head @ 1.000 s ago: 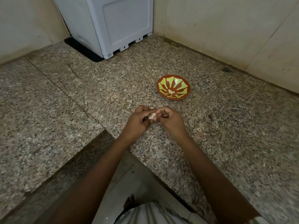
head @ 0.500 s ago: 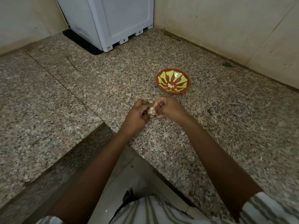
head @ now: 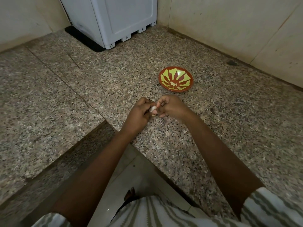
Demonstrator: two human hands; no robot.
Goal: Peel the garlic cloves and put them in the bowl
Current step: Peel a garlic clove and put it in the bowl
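My left hand [head: 139, 113] and right hand [head: 171, 106] both pinch one garlic clove [head: 153, 109] over the counter [head: 101, 89], its axis too covered to tell, with the bowl [head: 162, 74] at one o'clock.

Two hands [head: 138, 114] [head: 173, 107], one held garlic clove [head: 153, 109], one bowl [head: 184, 77].

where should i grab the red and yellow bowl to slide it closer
Probably the near rim of the bowl, reached from the side of the right hand: it sits upright, shallow and flared, so a thumb-over, fingers-under pinch fits, and the pale pieces lie in the middle, clear of it.
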